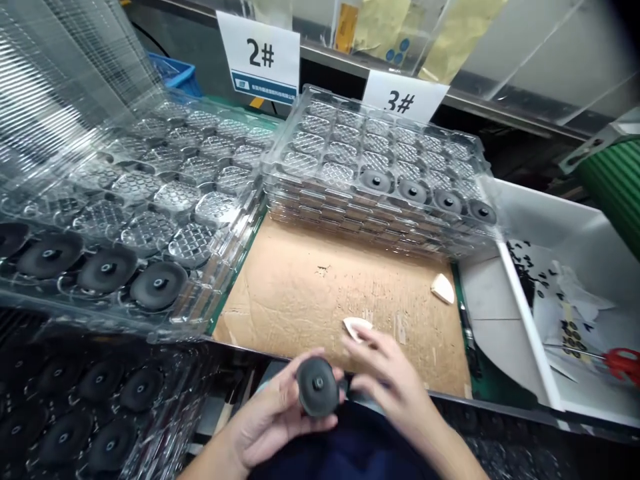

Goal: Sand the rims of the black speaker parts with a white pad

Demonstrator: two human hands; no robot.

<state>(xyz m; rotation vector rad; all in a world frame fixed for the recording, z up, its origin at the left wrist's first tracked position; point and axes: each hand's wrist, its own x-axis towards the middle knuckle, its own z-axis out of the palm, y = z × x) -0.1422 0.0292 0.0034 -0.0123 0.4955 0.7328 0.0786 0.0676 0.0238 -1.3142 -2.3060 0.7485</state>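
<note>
In the head view, my left hand (280,413) is closed around the rim of a black round disc (318,387) with a small raised hub at its centre. The disc is held above my lap, its hub side facing up. My right hand (390,383) is to the right of the disc, slightly blurred, with its fingers apart. Its fingertips overlap a white wedge-shaped piece (357,327) over the cardboard; whether they touch it I cannot tell. A second white wedge (443,289) lies farther right on the cardboard sheet (290,280).
Clear plastic trays (150,230) with black discs in the front row stand at left. Another tray stack (375,150) is at the back. A white bin (537,347) at right holds small black parts, paper and red-handled scissors (623,365). More discs (100,380) sit lower left.
</note>
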